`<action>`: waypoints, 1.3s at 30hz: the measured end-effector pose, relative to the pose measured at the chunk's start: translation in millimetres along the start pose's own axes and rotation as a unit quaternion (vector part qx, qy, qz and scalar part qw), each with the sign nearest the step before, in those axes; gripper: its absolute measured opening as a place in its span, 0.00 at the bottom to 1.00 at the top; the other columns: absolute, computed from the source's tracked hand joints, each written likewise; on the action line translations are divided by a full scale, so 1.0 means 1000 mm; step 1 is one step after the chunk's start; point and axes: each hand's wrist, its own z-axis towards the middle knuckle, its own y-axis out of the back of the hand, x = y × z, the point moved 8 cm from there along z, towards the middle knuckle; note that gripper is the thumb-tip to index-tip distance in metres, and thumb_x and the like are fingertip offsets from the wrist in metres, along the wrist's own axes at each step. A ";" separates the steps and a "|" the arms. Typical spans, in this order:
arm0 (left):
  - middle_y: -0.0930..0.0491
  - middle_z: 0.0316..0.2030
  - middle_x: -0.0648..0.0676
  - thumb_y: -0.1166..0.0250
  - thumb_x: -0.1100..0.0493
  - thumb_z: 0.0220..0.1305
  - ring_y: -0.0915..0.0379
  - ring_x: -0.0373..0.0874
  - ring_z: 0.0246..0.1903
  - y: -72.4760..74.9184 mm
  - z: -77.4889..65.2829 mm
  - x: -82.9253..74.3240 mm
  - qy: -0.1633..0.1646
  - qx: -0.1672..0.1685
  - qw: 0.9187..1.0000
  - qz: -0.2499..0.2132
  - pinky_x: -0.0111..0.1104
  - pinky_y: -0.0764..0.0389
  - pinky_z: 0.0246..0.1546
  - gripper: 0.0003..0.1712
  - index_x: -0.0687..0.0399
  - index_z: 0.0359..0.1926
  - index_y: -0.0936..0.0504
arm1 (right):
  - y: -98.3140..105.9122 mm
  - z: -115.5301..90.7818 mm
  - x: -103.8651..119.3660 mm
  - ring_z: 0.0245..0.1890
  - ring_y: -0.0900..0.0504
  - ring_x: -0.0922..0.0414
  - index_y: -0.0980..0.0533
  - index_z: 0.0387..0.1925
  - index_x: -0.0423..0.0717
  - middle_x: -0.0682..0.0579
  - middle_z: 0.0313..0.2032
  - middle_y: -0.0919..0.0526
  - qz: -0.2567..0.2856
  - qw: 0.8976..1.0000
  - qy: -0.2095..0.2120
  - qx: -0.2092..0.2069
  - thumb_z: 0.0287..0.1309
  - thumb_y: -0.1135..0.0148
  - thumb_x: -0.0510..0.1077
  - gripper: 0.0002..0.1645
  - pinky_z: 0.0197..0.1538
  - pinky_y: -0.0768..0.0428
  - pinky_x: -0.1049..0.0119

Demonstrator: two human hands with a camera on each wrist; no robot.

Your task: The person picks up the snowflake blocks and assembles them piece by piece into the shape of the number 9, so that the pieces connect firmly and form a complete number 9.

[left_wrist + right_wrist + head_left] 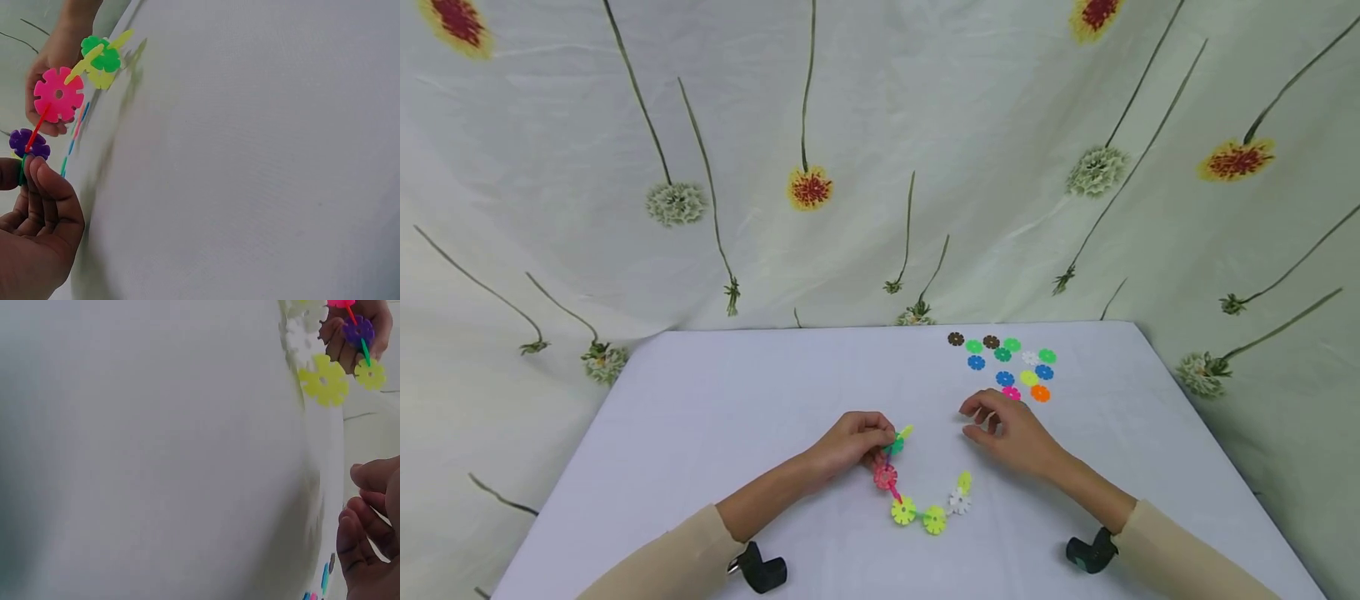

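Observation:
My left hand [853, 440] pinches a green notched flower disc [895, 445] at one end of a linked chain of plastic discs. A yellow disc [370, 374] sticks out beyond that green one, and a purple disc [31, 145] sits close behind it. From there the chain curves through a pink disc [885, 476], yellow discs [934, 520] and a white disc [958, 502] to a yellow disc [965, 482] at its other end. To the right, my right hand [1015, 433] hovers with loosely bent fingers, holding nothing, just in front of a pink loose disc [1011, 392].
Several loose discs lie scattered at the table's back right, among them a brown disc [956, 338], a blue disc [976, 362] and an orange disc [1041, 393]. A white cloth covers the table [737, 392]. Behind it hangs a flower-printed curtain [865, 108].

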 end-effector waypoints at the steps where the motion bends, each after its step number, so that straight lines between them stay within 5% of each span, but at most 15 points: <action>1: 0.22 0.32 0.48 0.38 0.60 0.75 0.26 0.36 0.29 0.000 0.000 0.000 0.000 0.001 1.000 0.000 0.25 0.20 0.33 0.14 0.70 0.48 0.19 | 0.004 -0.002 -0.006 0.44 0.18 0.60 0.17 0.52 0.51 0.55 0.46 0.13 -0.011 1.000 -0.011 -0.009 0.66 0.26 0.42 0.14 0.47 0.16 0.70; 9: 0.22 0.32 0.48 0.39 0.60 0.75 0.27 0.37 0.28 0.002 -0.001 0.004 0.010 -0.003 1.000 -0.005 0.25 0.20 0.33 0.11 0.67 0.47 0.18 | 0.038 -0.014 -0.045 0.42 0.21 0.57 0.18 0.51 0.45 0.51 0.43 0.17 -0.119 0.986 -0.094 -0.073 0.64 0.25 0.45 0.17 0.47 0.18 0.61; 17: 0.22 0.32 0.48 0.39 0.60 0.76 0.27 0.37 0.29 0.003 -0.002 0.003 0.010 -0.003 1.000 -0.007 0.25 0.20 0.33 0.12 0.68 0.47 0.19 | 0.050 -0.019 -0.065 0.39 0.20 0.54 0.20 0.48 0.42 0.46 0.42 0.19 -0.114 0.977 -0.166 -0.068 0.64 0.25 0.53 0.21 0.42 0.21 0.64; 28: 0.23 0.32 0.48 0.38 0.60 0.76 0.27 0.37 0.29 0.000 -0.005 -0.001 0.012 0.002 1.000 -0.015 0.25 0.21 0.32 0.13 0.70 0.49 0.19 | 0.051 -0.017 -0.066 0.40 0.20 0.52 0.21 0.47 0.38 0.43 0.42 0.17 -0.116 0.976 -0.170 -0.066 0.62 0.25 0.47 0.19 0.44 0.19 0.61; 39: 0.23 0.32 0.48 0.39 0.60 0.76 0.27 0.36 0.29 -0.002 -0.005 -0.003 0.012 0.003 1.000 -0.016 0.25 0.21 0.32 0.13 0.70 0.48 0.19 | 0.047 -0.013 -0.056 0.42 0.17 0.54 0.23 0.51 0.40 0.45 0.43 0.14 -0.050 0.988 -0.106 -0.102 0.67 0.31 0.36 0.13 0.46 0.19 0.72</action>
